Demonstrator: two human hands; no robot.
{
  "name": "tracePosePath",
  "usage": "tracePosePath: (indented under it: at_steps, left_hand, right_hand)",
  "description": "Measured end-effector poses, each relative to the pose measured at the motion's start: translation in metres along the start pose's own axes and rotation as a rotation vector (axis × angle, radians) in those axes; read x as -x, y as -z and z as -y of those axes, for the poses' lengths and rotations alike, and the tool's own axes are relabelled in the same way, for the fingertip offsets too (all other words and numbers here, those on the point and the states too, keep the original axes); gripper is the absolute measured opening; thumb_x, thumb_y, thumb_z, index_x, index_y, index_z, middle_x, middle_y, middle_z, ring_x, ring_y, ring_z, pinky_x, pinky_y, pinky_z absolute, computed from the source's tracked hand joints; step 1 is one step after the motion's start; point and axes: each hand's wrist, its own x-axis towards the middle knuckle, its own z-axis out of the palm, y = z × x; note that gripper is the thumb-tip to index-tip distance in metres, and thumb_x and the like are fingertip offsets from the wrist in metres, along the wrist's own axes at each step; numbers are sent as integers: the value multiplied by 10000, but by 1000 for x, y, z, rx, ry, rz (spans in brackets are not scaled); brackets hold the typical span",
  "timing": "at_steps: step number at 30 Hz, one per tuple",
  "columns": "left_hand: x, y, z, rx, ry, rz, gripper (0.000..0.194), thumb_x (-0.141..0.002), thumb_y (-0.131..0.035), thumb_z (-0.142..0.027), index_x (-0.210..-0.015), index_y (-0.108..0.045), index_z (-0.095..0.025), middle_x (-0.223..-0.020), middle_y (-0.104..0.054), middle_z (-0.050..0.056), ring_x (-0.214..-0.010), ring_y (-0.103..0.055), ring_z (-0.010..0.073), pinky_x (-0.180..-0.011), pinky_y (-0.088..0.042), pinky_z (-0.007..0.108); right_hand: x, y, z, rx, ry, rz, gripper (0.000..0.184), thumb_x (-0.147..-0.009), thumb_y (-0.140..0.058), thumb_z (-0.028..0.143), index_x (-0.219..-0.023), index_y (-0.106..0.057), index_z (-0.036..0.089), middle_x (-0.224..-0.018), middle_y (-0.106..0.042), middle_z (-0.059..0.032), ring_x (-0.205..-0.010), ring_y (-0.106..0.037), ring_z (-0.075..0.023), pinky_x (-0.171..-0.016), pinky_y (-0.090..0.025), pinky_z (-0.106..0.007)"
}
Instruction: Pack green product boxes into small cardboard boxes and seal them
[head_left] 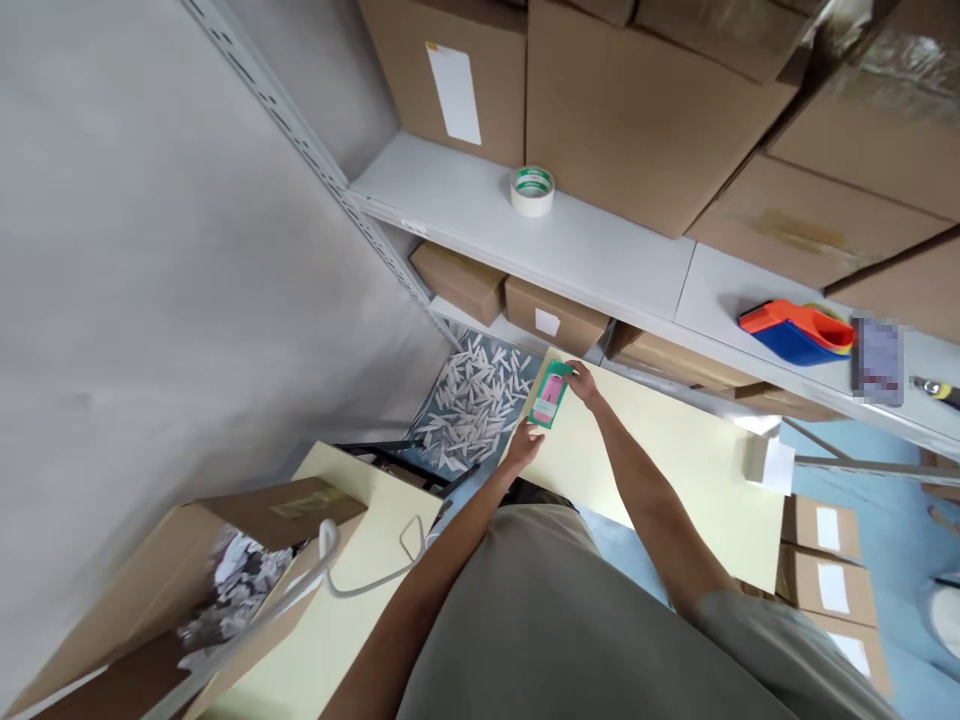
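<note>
A flat green packet (559, 372) with a pink and white middle is held at the left end of a pale yellow tabletop (660, 450). My right hand (581, 382) grips its upper right corner with bent fingers. At the lower left corner, my left hand (524, 446) has its fingers on the packet's edge, and its thumb points to the right. The undersides of the fingers are partly hidden. Many white paper strips (472, 405) lie on the floor beyond the packet.
A grey shelf (600, 250) ahead bears cardboard boxes (622, 110), a tape roll (532, 192), an orange and blue tape dispenser (799, 333) and a blurred-out rectangle. An open carton (150, 570) with crumpled waste stands lower left. A white box (770, 465) sits at the tabletop's right end.
</note>
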Motion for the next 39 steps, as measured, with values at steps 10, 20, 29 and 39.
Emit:
tracePosePath:
  at_steps: [10,20,29,39]
  left_hand:
    - [42,11,0,66,62,-280,226,-810,-820,-211,-1031,-773,-191,-1412,-741,182,-1047,-791,281,-1026,-641,499]
    - [183,26,36,324,100,-734,263,-838,-822,-451,-888,-741,-206,-1036,-839,119,-1011,-802,284,-1017,-623,455]
    - [334,48,85,725,243,-1268,504,-708,-851,-649,-929,-731,-213,-1198,-815,162,-1101,-764,308,-967,-615,436]
    - [434,157,132,1076,-34,-1532,398,-733,-915,-467,-941,-723,-187,-1218,-777,156,-1027,-751,237,-916,-608,380]
  right_hand:
    - [87,-22,-15,295,312,15,451,-942,-552,293,-1344,-701,154,-1504,-672,-216,-1474,-567,-349,-1276,-439,-570]
    - [223,-107,-27,231,538,742,382,-1007,-523,395,-1229,-760,193,-1267,-803,-172,-1224,-741,-320,-1118,-582,-504]
    - [292,-140,-8,200,440,1101,327,-978,-601,467,-1116,-787,237,-1176,-842,-133,-1117,-797,-320,-1044,-621,-494]
    - [394,-190,30,260,540,1174,365,-967,-620,556,-1079,-787,251,-1110,-855,-113,-1064,-815,-305,-1008,-637,-449]
